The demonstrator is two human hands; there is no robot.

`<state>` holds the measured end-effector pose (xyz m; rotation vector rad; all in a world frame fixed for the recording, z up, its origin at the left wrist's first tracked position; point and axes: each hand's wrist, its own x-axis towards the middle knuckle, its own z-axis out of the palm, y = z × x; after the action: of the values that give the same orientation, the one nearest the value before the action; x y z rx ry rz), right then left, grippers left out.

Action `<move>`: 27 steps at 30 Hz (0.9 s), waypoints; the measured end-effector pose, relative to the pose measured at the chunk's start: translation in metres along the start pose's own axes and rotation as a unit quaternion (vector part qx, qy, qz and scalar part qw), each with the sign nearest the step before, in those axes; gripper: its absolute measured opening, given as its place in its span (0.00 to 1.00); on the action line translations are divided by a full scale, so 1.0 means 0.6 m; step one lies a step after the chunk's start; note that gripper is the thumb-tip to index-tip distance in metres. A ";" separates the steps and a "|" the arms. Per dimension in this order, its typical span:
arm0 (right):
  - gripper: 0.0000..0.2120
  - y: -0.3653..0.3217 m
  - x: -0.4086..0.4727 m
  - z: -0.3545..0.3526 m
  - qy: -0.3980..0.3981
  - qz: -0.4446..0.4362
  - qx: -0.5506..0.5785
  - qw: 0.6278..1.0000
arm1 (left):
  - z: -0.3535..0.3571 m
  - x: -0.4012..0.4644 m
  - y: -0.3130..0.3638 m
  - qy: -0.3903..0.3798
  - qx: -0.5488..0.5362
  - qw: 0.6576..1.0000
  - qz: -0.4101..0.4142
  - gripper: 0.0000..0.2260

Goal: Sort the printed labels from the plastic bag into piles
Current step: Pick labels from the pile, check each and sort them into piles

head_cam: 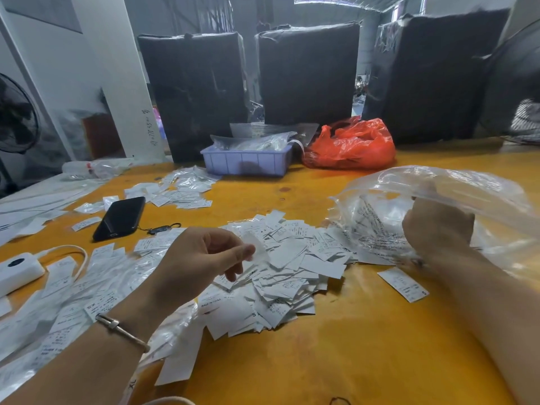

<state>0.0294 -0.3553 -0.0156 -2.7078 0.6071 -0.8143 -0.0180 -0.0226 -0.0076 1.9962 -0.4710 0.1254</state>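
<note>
A heap of white printed labels [280,273] lies in the middle of the yellow table [365,346]. My left hand [198,258] hovers over the heap and pinches a small blurred white label [257,249] between thumb and fingers. My right hand [438,229] grips a clear plastic bag [438,194], lifted and tilted at the right, with more labels showing through it. A single label marked S [404,285] lies apart, to the right of the heap. More labels in clear sleeves [73,290] spread over the left side, and another loose pile [181,188] lies further back.
A black phone [119,217] and a white power bank [17,271] with its cable lie at the left. A lilac tray [245,162] with bags and a red plastic bag [350,147] sit at the back, in front of three black wrapped bales [306,74].
</note>
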 end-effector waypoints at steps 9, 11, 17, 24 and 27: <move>0.18 -0.048 -0.037 -0.013 -0.118 -0.095 -0.127 0.980 | 0.000 -0.001 0.000 0.018 0.004 1.000 -0.012 0.02; 0.14 -0.076 -0.058 -0.018 -0.107 -0.170 -0.085 0.976 | 0.000 -0.002 0.003 0.007 -0.025 0.999 -0.021 0.03; 0.21 -0.148 -0.151 -0.051 -0.429 -0.206 0.499 0.724 | -0.002 -0.004 0.009 -0.095 -0.089 0.991 -0.023 0.08; 0.10 -0.147 -0.152 -0.044 -0.468 -0.191 0.531 0.680 | 0.001 -0.003 0.012 -0.141 -0.066 0.987 -0.033 0.03; 0.09 -0.146 -0.149 -0.040 -0.450 -0.185 0.522 0.700 | -0.002 -0.001 0.008 -0.114 -0.069 0.991 -0.028 0.05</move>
<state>-0.0242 -0.2401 -0.0071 -1.7277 -0.5243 0.2092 -0.0202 -0.0234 -0.0031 1.8946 -0.5528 -0.1687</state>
